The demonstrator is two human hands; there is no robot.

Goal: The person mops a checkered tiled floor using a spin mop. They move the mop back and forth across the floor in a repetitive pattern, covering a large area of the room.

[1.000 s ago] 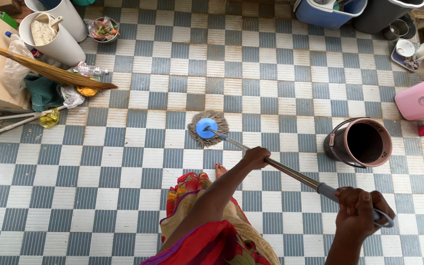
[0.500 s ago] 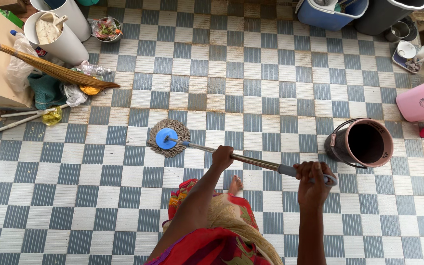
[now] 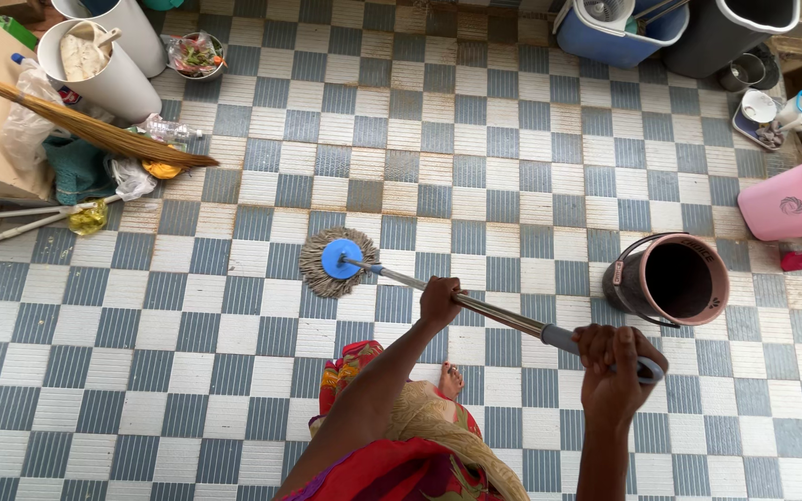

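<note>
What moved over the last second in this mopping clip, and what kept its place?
The round string mop head with the blue hub swept left across the checked tile floor, then came partway back right. Both hands went with it: the left hand stays on the metal shaft, the right hand on the grey end grip. The dark bucket, broom and white bins kept their places.

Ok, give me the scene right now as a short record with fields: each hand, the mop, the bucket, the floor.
left hand: wrapped around the metal mop handle, partway along the shaft
right hand: gripping the grey upper end of the handle
mop head: round, blue hub, pale strands, flat on the floor
bucket: dark, upright, to the right of the handle, apart from it
floor: blue-grey and white chequered tiles
broom: lying at upper left among the clutter
</note>
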